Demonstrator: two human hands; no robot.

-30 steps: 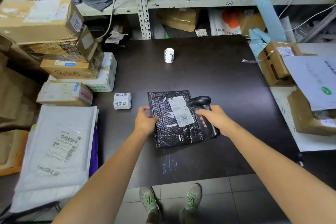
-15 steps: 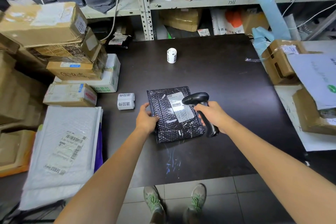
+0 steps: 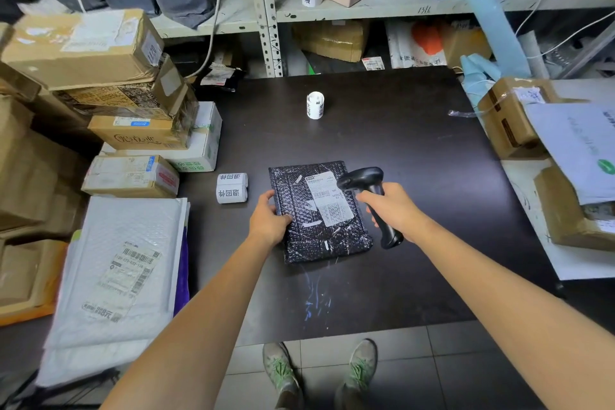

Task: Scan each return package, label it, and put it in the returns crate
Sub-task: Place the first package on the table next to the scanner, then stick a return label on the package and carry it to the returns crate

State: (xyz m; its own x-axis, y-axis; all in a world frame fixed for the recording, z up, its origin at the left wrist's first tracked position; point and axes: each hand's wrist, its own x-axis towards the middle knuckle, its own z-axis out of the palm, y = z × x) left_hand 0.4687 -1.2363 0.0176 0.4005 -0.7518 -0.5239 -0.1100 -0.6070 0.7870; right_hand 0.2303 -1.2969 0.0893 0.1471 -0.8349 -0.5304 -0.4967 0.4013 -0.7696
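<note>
The dark bench (image 3: 416, 260) fills the middle of the frame, with one metal shelf unit (image 3: 266, 17) behind it across the top. At the left edge stands one stack of cardboard boxes (image 3: 100, 53) (five can be counted, though more brown card shows further left). Below it, in the lower left, lie white padded mailers (image 3: 126, 243), the top one with its barcode label facing up. At the right edge, two more cardboard boxes (image 3: 509, 117) sit partly under a grey sheet.

One black package (image 3: 319, 243), a bubble mailer, lies flat at the centre of the bench with its white label (image 3: 327, 198) up. The left hand (image 3: 268, 223) holds its left edge, fingers curled over the side and thumb on top. The right hand (image 3: 394, 210) has its fingers wrapped round the handle of one black scanner (image 3: 361, 176), whose head hangs over the label's upper right corner.

Three label rolls are on the bench: a pair (image 3: 232, 187) lying just left of the package, and a single roll (image 3: 314, 105) upright, well apart towards the back.
</note>
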